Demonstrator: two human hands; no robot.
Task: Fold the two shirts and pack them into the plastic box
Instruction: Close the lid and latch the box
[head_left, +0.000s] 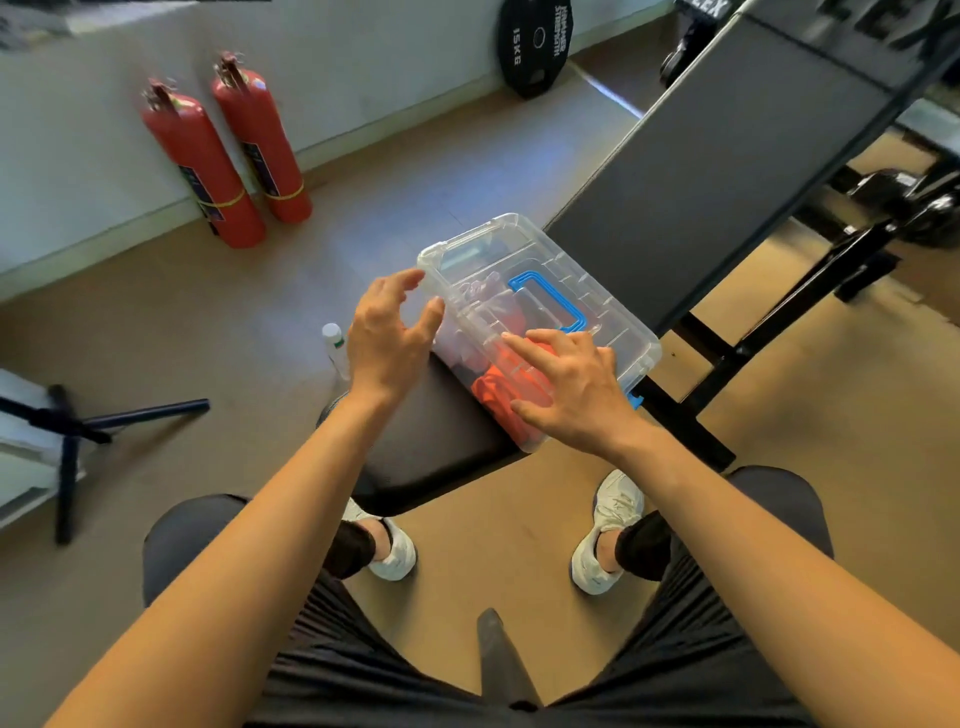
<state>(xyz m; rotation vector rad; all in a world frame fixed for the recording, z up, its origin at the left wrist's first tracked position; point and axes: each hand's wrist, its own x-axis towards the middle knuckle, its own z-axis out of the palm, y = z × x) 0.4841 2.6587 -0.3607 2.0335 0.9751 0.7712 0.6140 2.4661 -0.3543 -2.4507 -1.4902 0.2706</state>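
Plastic box (470, 244) on table (447, 431), lid (613, 332) on, orange shirt (511, 384) packed inside. Left hand (387, 338) spread wide at box's side, holding nothing; right hand (576, 387) flat on lid, fingers straight. Probably closing step; next: even downward press to seat lid.

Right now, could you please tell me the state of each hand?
Left hand: open, fingers spread beside the plastic box, holding nothing.
Right hand: open, straight fingers resting on its lid.
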